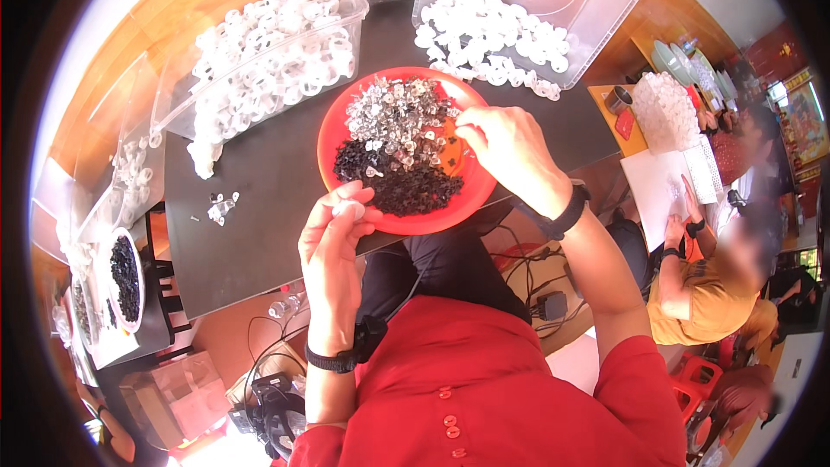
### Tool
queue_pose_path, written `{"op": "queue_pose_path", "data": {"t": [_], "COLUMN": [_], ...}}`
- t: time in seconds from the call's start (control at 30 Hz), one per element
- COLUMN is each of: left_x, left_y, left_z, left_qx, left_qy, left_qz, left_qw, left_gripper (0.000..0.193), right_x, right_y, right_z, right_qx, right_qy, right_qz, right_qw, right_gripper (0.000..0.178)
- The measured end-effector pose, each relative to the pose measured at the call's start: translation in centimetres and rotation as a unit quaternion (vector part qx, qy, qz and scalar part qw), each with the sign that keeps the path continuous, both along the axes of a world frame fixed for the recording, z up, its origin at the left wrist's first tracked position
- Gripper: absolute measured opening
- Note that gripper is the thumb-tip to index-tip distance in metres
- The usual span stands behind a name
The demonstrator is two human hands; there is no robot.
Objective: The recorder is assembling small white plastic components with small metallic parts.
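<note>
A round red plate (329,143) lies on the dark table, holding a heap of small shiny metal-and-clear pieces (393,112) and a heap of small black pieces (419,192). At its near left rim, my left hand (330,238) is closed, pinching a small white plastic part (348,210) between thumb and fingers. My right hand (514,156) reaches over the right side of the plate with fingertips pinched together beside the shiny heap. Whatever those fingers hold, if anything, is too small to make out.
A clear bin (175,105) of white ring-shaped parts stands far left; another clear bin (596,4) lies tipped at far right, white parts spilling out. A few loose pieces (222,207) lie on the table's left. Cables (259,337) hang below. People work at right.
</note>
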State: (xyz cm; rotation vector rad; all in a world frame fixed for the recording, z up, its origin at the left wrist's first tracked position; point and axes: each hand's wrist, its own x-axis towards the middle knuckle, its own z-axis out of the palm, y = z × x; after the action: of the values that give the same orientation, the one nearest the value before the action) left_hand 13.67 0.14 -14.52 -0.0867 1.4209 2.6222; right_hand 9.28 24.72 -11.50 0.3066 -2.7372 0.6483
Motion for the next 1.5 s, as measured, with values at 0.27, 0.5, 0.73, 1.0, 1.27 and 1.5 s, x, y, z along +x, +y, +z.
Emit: {"op": "queue_pose_path", "data": {"t": [0.27, 0.5, 0.73, 1.0, 1.27, 1.5], "left_x": [-0.2, -3.1, -5.4, -4.7, -4.8, -4.9], "left_y": [1.3, 4.5, 5.3, 6.7, 6.2, 5.8], "left_z": [1.2, 2.5, 4.2, 3.5, 3.1, 3.2], "left_qx": [-0.027, -0.122, -0.321, -0.486, -0.285, 0.053], "left_qy": [0.011, 0.087, 0.257, 0.327, 0.163, -0.090], "left_qz": [-0.015, -0.061, -0.032, 0.032, 0.027, -0.073], "left_qw": [0.999, 0.987, 0.911, 0.810, 0.944, 0.992], "left_gripper": [0.020, 0.015, 0.011, 0.015, 0.007, 0.011], "right_x": [-1.6, -1.9, -2.4, -1.7, -0.8, 0.6], "right_y": [1.1, 1.7, 1.8, 1.0, -0.3, -2.6], "right_z": [-2.5, -2.8, -1.5, 2.7, 2.6, 2.2], "right_qx": [0.069, 0.065, -0.033, -0.325, -0.372, -0.243], "right_qy": [-0.043, -0.022, -0.023, -0.356, -0.231, 0.070], "right_qz": [0.029, 0.036, 0.052, 0.127, 0.102, 0.132], "right_qw": [0.996, 0.997, 0.998, 0.867, 0.893, 0.958], "right_gripper": [0.006, 0.007, 0.011, 0.021, 0.014, 0.012]}}
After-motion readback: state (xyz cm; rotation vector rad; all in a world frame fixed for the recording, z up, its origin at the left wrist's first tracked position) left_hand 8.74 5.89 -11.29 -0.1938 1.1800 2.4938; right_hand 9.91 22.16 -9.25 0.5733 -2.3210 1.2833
